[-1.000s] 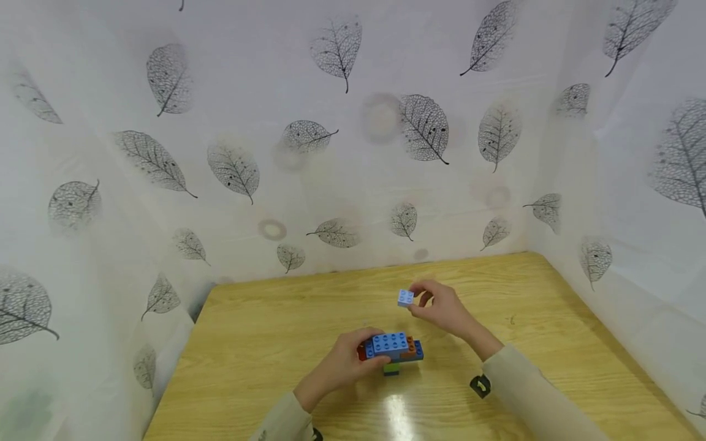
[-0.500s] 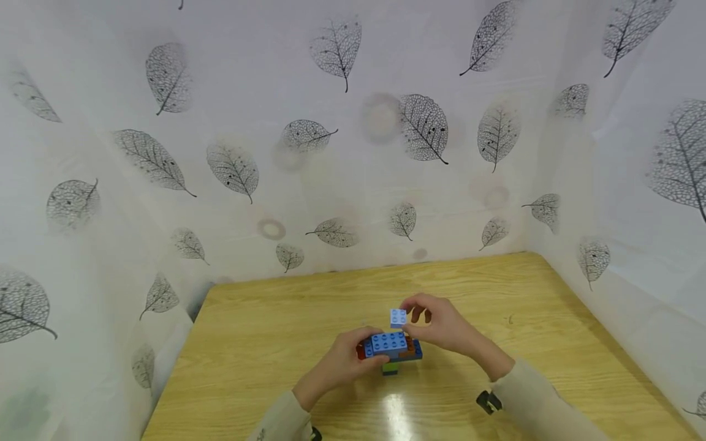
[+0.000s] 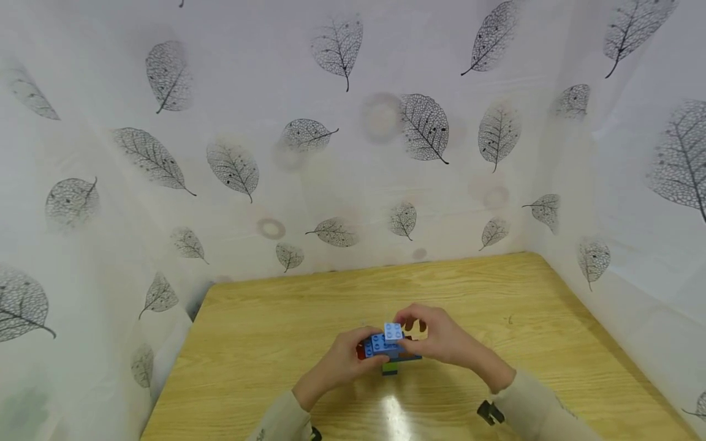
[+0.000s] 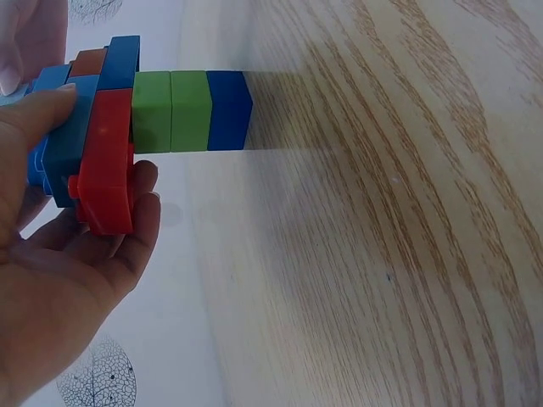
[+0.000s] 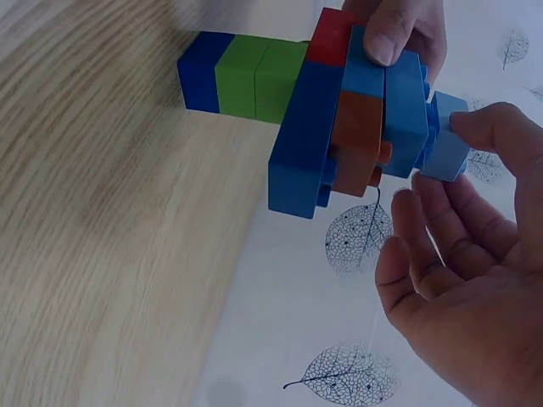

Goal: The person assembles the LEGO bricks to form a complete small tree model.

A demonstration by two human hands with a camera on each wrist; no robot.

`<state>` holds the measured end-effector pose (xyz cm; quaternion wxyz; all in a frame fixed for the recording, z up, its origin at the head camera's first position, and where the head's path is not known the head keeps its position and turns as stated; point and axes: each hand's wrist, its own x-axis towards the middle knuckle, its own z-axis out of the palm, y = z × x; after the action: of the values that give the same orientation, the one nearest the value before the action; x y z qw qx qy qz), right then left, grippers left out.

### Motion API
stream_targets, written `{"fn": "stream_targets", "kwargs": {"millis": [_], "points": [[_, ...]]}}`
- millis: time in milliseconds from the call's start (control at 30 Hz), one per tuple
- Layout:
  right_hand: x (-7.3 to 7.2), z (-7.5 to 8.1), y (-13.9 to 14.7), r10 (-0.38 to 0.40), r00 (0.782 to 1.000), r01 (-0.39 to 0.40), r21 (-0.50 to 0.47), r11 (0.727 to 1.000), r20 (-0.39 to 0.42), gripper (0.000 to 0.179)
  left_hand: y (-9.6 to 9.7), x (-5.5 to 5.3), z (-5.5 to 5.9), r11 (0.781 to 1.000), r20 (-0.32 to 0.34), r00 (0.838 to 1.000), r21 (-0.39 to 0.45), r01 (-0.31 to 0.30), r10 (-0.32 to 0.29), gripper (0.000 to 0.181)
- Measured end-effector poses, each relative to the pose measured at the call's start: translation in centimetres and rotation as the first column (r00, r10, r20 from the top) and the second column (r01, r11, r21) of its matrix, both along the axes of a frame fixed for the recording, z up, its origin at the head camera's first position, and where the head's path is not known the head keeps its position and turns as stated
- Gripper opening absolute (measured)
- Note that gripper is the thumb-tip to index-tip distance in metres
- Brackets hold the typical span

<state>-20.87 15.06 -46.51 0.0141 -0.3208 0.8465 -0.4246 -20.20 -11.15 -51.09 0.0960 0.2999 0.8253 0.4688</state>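
Note:
A stack of toy building blocks stands upright on the table, with a narrow column of one dark blue block [image 4: 229, 110] and two green blocks [image 4: 170, 110] at its base. Above the column spread a red block [image 4: 109, 157], a dark blue long block [image 5: 305, 140], an orange block [image 5: 356, 140] and a blue eight-stud block [image 3: 379, 344]. My left hand [image 3: 344, 358] grips the upper blocks from the left side. My right hand [image 3: 444, 337] pinches a small light blue four-stud block [image 3: 393, 331] right over the right part of the blue block's studs.
The wood-grained table [image 3: 265, 331] extends around the stack. White sheeting with a leaf print [image 3: 353, 153] hangs behind the table and along both sides. A dark strap piece [image 3: 489, 413] sits by the right sleeve [image 3: 537, 404].
My right hand has moved down and to the left, bringing the light blue block from above the table to over the blue block. The left hand keeps its grip in place.

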Motion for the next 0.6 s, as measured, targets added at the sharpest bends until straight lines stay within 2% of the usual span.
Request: {"fn": "stream_targets", "kwargs": {"millis": [167, 400, 600], "points": [[0.22, -0.19, -0.1, 0.04, 0.999, -0.039, 0.01, 0.999, -0.033, 0.03, -0.02, 0.01, 0.02, 1.0, -0.002, 1.0, 0.011, 0.01, -0.01, 0.043], [0.49, -0.17, -0.4, 0.057, 0.997, -0.056, 0.026, 0.998, -0.045, 0.034, -0.02, 0.06, 0.29, 0.999, -0.03, 0.999, 0.018, 0.027, -0.027, 0.041], [0.46, -0.01, -0.5, 0.048, 0.999, -0.048, 0.023, 0.999, -0.014, 0.035, 0.11, 0.14, 0.53, 0.999, 0.009, 1.0, 0.038, 0.029, -0.029, 0.039]]}}
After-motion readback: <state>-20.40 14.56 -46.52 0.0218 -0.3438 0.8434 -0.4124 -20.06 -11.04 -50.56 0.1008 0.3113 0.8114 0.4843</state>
